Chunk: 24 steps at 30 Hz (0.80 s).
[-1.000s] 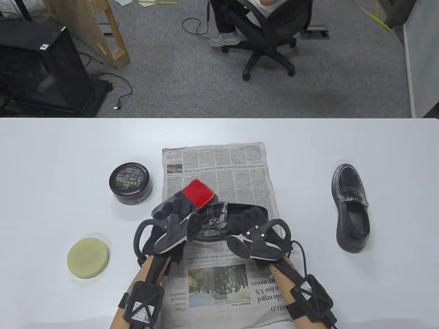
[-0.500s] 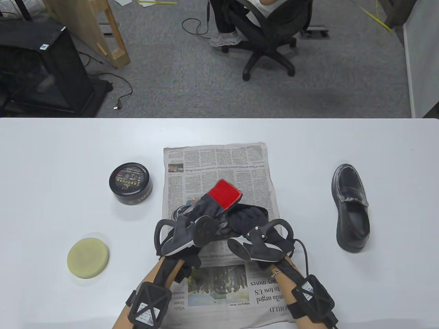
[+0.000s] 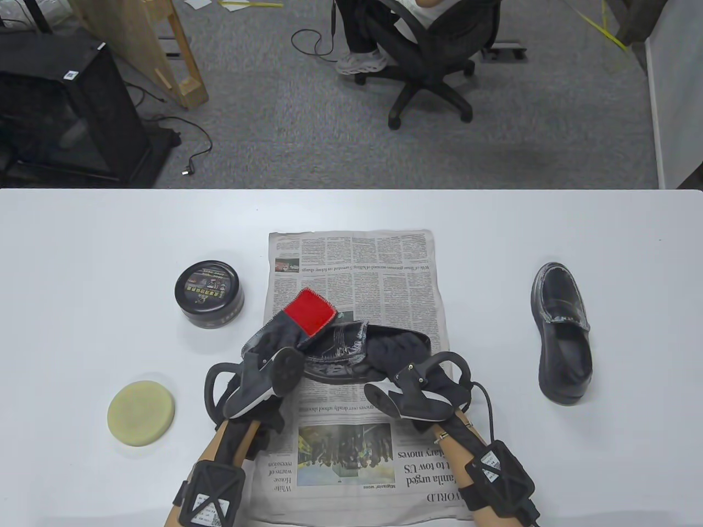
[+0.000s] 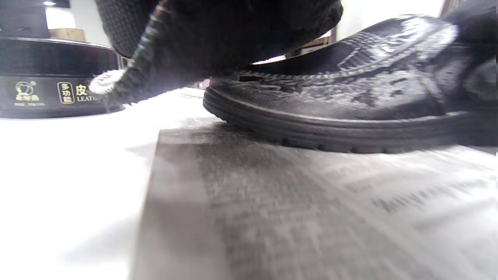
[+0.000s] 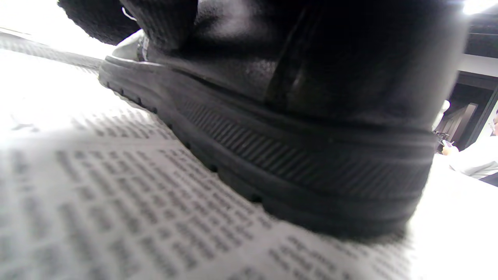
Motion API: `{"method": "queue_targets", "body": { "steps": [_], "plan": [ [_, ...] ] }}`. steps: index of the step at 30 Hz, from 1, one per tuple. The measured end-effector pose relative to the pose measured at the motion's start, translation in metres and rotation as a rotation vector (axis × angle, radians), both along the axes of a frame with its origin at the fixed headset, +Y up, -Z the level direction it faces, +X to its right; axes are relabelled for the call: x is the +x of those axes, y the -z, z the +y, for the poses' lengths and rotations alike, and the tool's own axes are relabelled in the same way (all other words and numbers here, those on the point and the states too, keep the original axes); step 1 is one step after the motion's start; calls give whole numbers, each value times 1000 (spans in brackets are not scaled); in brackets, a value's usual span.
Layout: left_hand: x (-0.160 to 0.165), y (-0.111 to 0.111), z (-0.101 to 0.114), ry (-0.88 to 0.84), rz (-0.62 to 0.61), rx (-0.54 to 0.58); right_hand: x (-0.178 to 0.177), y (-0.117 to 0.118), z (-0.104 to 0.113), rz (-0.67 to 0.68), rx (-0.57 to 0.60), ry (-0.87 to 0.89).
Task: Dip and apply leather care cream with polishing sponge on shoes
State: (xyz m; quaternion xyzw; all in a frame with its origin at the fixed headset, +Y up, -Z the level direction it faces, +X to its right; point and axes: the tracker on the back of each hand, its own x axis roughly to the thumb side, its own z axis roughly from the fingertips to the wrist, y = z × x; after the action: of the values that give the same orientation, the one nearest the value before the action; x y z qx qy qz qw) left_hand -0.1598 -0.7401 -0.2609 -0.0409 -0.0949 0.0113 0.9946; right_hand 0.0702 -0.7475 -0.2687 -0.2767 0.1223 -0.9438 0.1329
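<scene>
Black shoe (image 3: 351,357) lying on newspaper (image 3: 351,274), right hand (image 3: 409,351) gripping its heel; left hand (image 3: 263,343) holding red-patched cloth (image 3: 307,313) against the toe. Sponge (image 3: 141,413) sitting apart near the table's left front edge.

My hands crowd the shoe (image 3: 351,357) on the newspaper (image 3: 351,263), so the middle is blocked. To my left the cream tin (image 3: 209,293) stands just beside the paper's edge, and the sponge (image 3: 141,413) lies nearer me — bare counter (image 3: 82,247) runs between them and out to the left. On my right a wide open strip reaches the second shoe (image 3: 563,332) — beyond it, more bare counter.
</scene>
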Motion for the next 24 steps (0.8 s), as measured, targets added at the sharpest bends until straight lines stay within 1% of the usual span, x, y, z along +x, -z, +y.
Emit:
{"method": "queue_targets", "body": {
  "steps": [3, 5, 7, 9, 10, 12, 14, 17, 19, 22, 24],
  "plan": [
    [10, -12, 2, 2, -78, 1, 0, 0, 0, 5, -17, 3],
    [21, -15, 4, -36, -134, 0, 1, 0, -2, 9, -25, 18],
    [38, -13, 8, -119, -196, -3, 0, 0, -1, 10, -32, 15],
    [55, -7, 12, -188, -223, 0, 1, 0, -2, 11, -34, 20],
    [63, -1, 15, -195, -224, 9, 0, 0, -2, 12, -35, 21],
    [73, 10, 19, -162, -205, 28, 0, 0, -2, 11, -38, 22],
    [78, 24, 19, -116, -152, 36, 0, 0, -2, 10, -39, 22],
    [73, 37, 9, -14, -56, 4, 0, 0, -2, 7, -34, 11],
    [63, 38, 3, 33, -19, 10, 0, 0, -2, 6, -28, 9],
    [42, 34, -1, 75, 19, 1, -1, 0, -1, 4, -22, 2],
    [27, 25, -2, 125, 24, 6, -1, 0, -2, 4, -25, 2]
  ]
}}
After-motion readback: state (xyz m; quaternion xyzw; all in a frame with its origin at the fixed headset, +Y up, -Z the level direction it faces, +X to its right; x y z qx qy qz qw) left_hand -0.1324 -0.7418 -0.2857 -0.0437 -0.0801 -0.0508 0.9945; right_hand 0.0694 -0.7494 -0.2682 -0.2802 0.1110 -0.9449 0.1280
